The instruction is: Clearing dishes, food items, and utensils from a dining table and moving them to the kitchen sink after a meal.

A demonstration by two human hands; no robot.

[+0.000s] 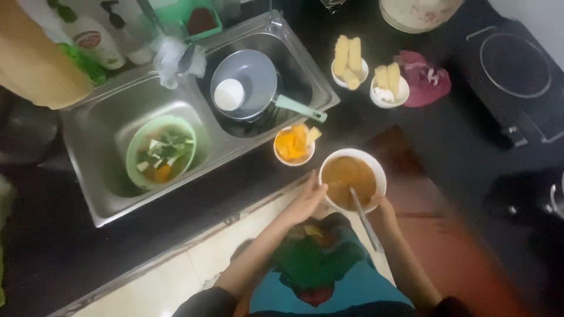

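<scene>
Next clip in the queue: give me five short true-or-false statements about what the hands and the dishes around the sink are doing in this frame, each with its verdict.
1. The left hand touches the rim of the white bowl of brown liquid. True.
2. The right hand holds a metal utensil that reaches into that bowl. True.
3. The green bowl stands on the dark counter beside the stove. False: it sits in the sink's left basin.
4. The grey pan lies in the right basin with a small white cup inside it. True.
5. The small bowl of orange pieces is held in the right hand. False: it stands on the counter, in neither hand.
</scene>
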